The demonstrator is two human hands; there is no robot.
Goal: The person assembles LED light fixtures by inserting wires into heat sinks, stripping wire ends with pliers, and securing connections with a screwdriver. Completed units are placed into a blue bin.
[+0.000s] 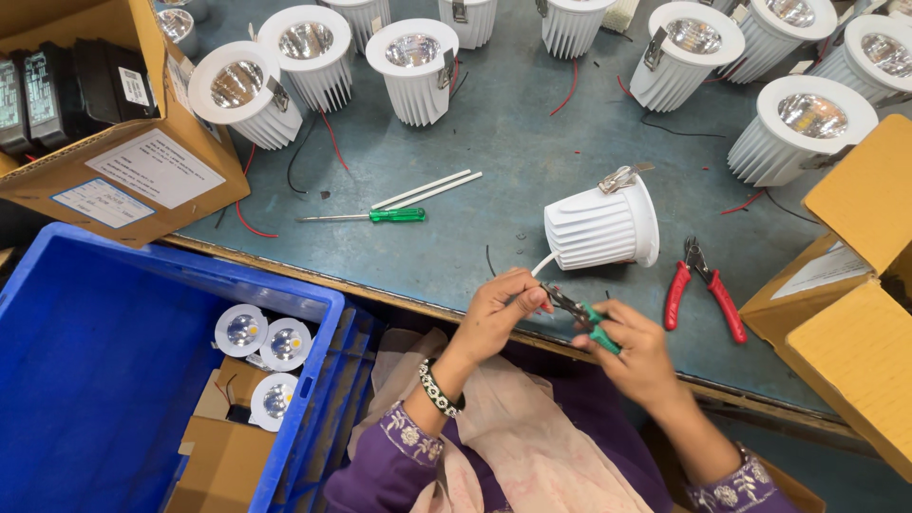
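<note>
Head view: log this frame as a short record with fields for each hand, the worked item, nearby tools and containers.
left hand: pinches white cable
right hand: holds green cutters at the cable end
worked item: white lamp lying on its side on the table
nearby tools: red pliers, green screwdriver
other lamps: standing in rows at the far edge
containers: blue crate with lamps, cardboard boxes either side

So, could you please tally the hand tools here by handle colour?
Green handles: 2 (screwdriver on the bench; cutters in the right hand, at the wire the left hand pinches)
Red handles: 1 (pliers on the bench)
Total: 3
</note>
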